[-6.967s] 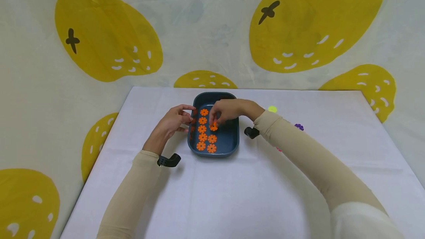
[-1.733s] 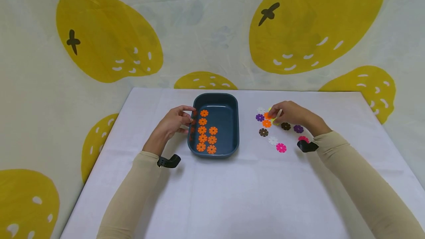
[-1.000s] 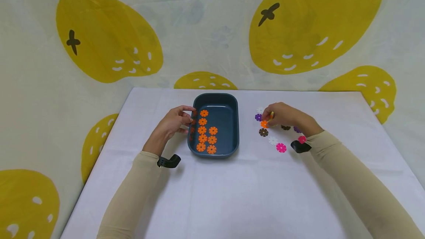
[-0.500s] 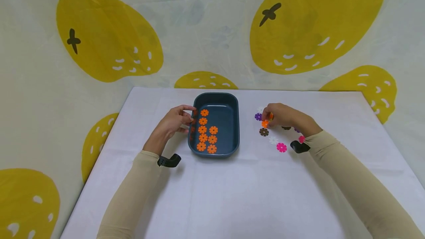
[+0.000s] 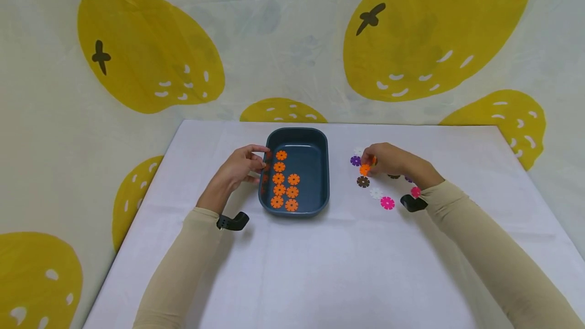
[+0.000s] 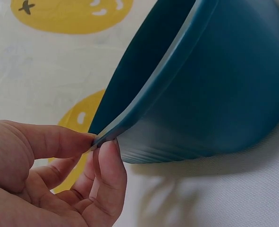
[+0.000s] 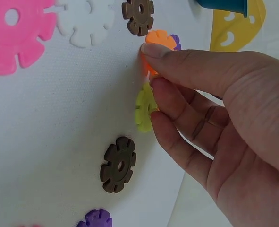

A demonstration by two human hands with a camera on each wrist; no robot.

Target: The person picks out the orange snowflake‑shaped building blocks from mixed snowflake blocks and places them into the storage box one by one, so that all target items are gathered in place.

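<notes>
My left hand [image 5: 239, 166] pinches the left rim of a dark blue rectangular tray [image 5: 315, 208]; the left wrist view shows thumb and fingertips on the rim [image 6: 144, 101]. Inside the tray, orange notched plastic discs [image 5: 279, 178] lie flat in one longer column and one shorter column beside it. To the tray's right, my right hand [image 5: 388, 159] pinches an orange notched disc [image 5: 364, 169] between thumb and fingers. In the right wrist view, the thumb partly covers the orange disc [image 7: 147, 64], and a yellow-green disc [image 7: 145, 109] is by the fingertips.
Around the right hand lie purple [image 5: 355, 160], brown [image 5: 363, 182], white [image 5: 376, 193] and pink discs [image 5: 387, 203]. The forearm and hand hide parts of several others. A white cloth [image 5: 292, 278] covers the table, and a lemon-print sheet [image 5: 292, 39] hangs behind it.
The right hand has gone from setting an orange disc in the tray's second column to the loose discs at right, shifted slightly left there, and taken an orange disc. Left hand unchanged.
</notes>
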